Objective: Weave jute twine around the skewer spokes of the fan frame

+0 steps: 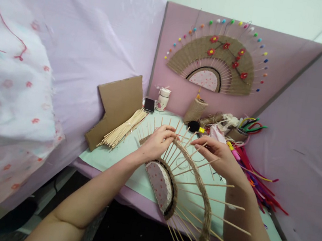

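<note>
A half-finished fan (pixel 160 184) tilts over the front of the table, with a dotted half-round base and thin wooden sticks spreading from it. A woven band of brown twine (pixel 206 206) curves across the sticks. My left hand (pixel 159 142) is closed on the band and sticks at the fan's upper side, its fingertips partly hidden. To its right, my right hand (pixel 216 150) has its thumb and fingers pinched together by the stick ends. A thin strand of twine appears to stretch between both hands.
A bundle of wooden sticks (pixel 124 128) leans on cardboard (pixel 118 106) at the left. Behind stand a twine spool (pixel 196 110) and a white bottle (pixel 163 100). Coloured pipe cleaners (pixel 256 178) lie at right. A finished fan (pixel 184 58) hangs on the back panel.
</note>
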Demonstrator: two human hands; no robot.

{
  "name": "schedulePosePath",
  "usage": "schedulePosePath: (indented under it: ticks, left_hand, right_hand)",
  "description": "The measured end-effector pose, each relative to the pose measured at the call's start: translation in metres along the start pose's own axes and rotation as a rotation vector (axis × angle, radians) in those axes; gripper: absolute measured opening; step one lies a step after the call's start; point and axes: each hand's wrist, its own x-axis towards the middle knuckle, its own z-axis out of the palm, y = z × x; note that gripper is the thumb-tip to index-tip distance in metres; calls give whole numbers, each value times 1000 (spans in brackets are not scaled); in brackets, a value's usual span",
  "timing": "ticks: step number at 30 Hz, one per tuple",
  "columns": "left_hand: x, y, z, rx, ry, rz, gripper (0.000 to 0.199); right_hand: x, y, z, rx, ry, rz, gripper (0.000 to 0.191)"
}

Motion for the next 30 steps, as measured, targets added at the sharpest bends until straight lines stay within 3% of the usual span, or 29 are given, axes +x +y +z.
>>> schedulePosePath:
  ticks: [10, 16, 22, 30]
  left_hand:
    - [-2, 6, -1, -39, -16, -46, 21]
    - [-1, 4, 2, -23, 54, -79, 20]
    - [0, 5, 5, -9, 63, -90, 19]
    - [-1, 9, 5, 30, 70, -84, 16]
  right_hand:
    - [1, -2, -1, -40, -96, 13, 28]
    - [5, -8, -14, -142, -174, 14, 27]
    - [20, -27, -34, -241, -67, 7, 33]
    - [39, -40, -22, -218, 69, -104, 29]
